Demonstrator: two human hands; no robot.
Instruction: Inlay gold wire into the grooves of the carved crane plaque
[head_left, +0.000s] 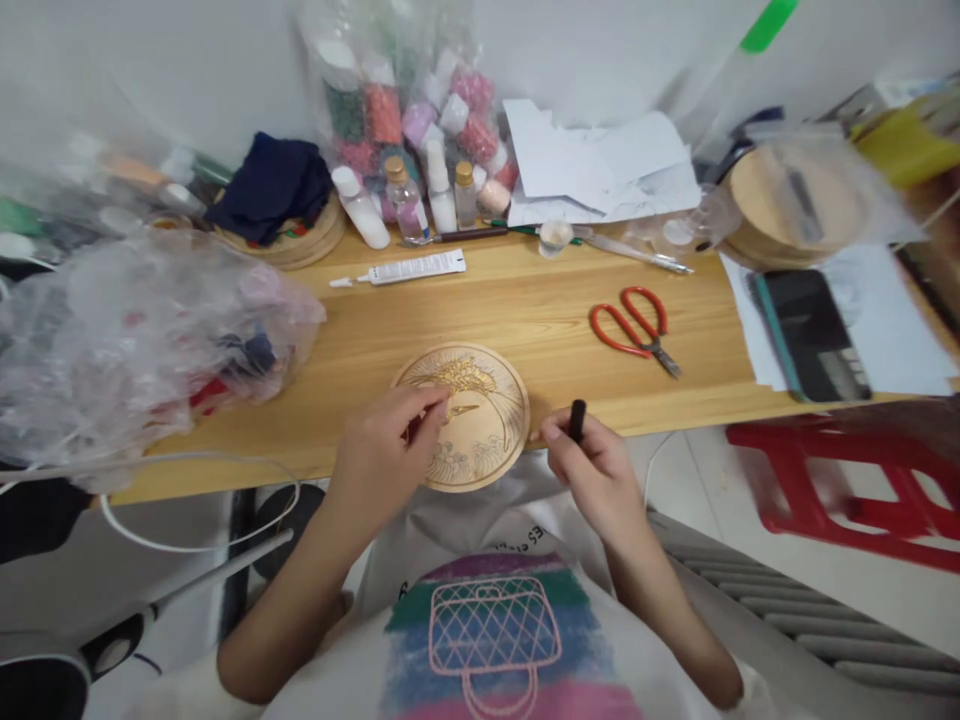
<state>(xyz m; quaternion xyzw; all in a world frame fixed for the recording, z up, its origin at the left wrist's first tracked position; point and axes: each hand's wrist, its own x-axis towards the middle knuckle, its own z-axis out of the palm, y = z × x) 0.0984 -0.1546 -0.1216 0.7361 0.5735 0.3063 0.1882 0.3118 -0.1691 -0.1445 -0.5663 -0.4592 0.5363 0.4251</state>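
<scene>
A round wooden disc (480, 424) with an engraved and gold-lined crane-like design lies at the table's front edge, its near rim jutting slightly over. My left hand (390, 440) rests on the disc's left side, thumb and fingertips pinched together over the gold lines. Whatever sits in that pinch is too small to make out. Just right of the disc, my right hand (592, 460) is closed around a slim tool with a black handle (577, 420). The handle's end sticks up above the fingers, while its tip is hidden.
Red-handled pliers (637, 332) lie right of the disc. Behind are a white glue tube (416, 267), small bottles (405, 195) and a pen-like knife (637, 252). Crumpled plastic bags (150, 340) cover the left; a phone (814, 335) lies on paper at right, above a red stool (840, 490).
</scene>
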